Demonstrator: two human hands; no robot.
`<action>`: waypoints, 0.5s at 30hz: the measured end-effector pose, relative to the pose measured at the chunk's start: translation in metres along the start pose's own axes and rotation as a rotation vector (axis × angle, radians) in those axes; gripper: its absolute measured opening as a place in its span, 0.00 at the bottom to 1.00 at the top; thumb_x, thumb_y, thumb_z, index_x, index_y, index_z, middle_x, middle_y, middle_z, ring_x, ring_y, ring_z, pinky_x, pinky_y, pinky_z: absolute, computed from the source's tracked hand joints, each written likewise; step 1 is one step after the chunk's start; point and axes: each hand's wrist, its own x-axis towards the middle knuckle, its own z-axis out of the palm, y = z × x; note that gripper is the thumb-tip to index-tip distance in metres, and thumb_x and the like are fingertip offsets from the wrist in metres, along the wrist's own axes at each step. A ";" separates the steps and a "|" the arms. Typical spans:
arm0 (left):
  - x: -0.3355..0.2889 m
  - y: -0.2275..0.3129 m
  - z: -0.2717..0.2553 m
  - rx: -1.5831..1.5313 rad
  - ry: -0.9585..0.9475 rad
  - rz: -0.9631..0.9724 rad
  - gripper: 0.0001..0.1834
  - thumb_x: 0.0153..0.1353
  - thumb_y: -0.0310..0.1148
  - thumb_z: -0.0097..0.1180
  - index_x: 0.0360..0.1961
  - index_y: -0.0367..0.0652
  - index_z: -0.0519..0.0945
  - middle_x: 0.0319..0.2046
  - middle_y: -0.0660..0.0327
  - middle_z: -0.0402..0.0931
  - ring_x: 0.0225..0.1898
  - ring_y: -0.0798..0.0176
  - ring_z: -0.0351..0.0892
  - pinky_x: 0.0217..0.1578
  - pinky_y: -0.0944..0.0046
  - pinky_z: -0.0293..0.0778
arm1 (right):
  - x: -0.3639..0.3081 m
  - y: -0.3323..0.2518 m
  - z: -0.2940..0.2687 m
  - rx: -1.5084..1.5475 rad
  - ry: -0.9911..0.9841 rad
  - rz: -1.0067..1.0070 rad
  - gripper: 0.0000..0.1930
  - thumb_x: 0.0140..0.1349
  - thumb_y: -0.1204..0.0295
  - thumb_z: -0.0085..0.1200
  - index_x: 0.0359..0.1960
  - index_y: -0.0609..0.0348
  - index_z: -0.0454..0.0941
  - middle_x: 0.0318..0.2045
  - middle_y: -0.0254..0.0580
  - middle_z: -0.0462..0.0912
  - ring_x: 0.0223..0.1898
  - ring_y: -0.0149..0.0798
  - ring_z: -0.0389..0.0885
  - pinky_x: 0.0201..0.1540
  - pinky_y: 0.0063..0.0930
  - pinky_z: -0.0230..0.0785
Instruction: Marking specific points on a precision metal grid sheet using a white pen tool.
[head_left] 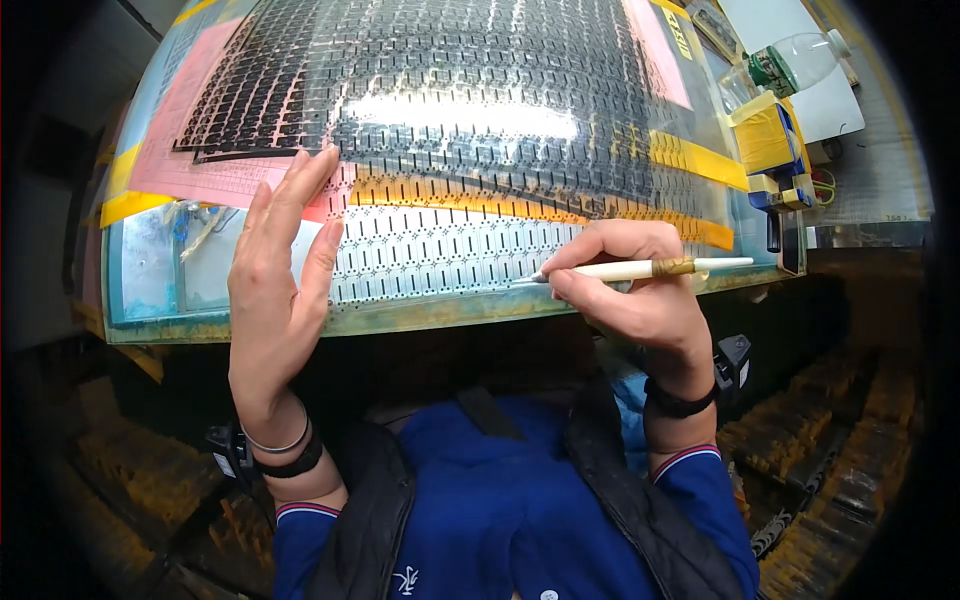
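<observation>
A clear film sheet [460, 248] printed with rows of small black marks lies on a glass-topped table, its near part over bright glass. My right hand [640, 285] pinches a slim pen-like tool [610, 269] with a cream handle, a brownish band and a fine tip. That tip points left, at the sheet's near edge; whether it touches cannot be made out. My left hand [278, 250] lies open at the sheet's left side, fingers stretched away from me and thumb apart. Its fingertips reach the edge of the dark patterned area [480, 70].
Pink sheets [175, 150] and yellow tape strips [700, 160] lie on the table. At the right stand a clear bottle [800, 65] on its side and a yellow-and-blue block [768, 140]. The table's front edge [430, 315] runs close before me. Rusty stacked pieces [830, 440] sit below.
</observation>
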 end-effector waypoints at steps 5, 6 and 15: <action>0.000 -0.002 0.001 -0.014 0.006 -0.010 0.23 0.69 0.29 0.52 0.66 0.43 0.73 0.62 0.54 0.76 0.69 0.48 0.68 0.71 0.44 0.56 | 0.008 0.006 0.018 0.097 0.167 -0.017 0.07 0.60 0.74 0.66 0.37 0.66 0.87 0.30 0.39 0.88 0.32 0.26 0.84 0.35 0.19 0.75; 0.000 -0.001 0.001 -0.013 0.004 -0.011 0.23 0.69 0.28 0.52 0.66 0.43 0.73 0.62 0.54 0.76 0.69 0.48 0.68 0.71 0.44 0.56 | 0.009 0.009 0.020 0.078 0.179 -0.033 0.07 0.60 0.74 0.66 0.37 0.66 0.87 0.30 0.39 0.88 0.31 0.26 0.84 0.34 0.19 0.75; 0.000 -0.002 -0.001 -0.012 0.015 0.017 0.24 0.68 0.28 0.54 0.65 0.43 0.73 0.61 0.53 0.77 0.68 0.47 0.70 0.70 0.45 0.58 | 0.010 -0.007 0.023 0.034 0.012 0.011 0.07 0.59 0.75 0.66 0.37 0.66 0.87 0.28 0.39 0.87 0.31 0.25 0.83 0.33 0.19 0.74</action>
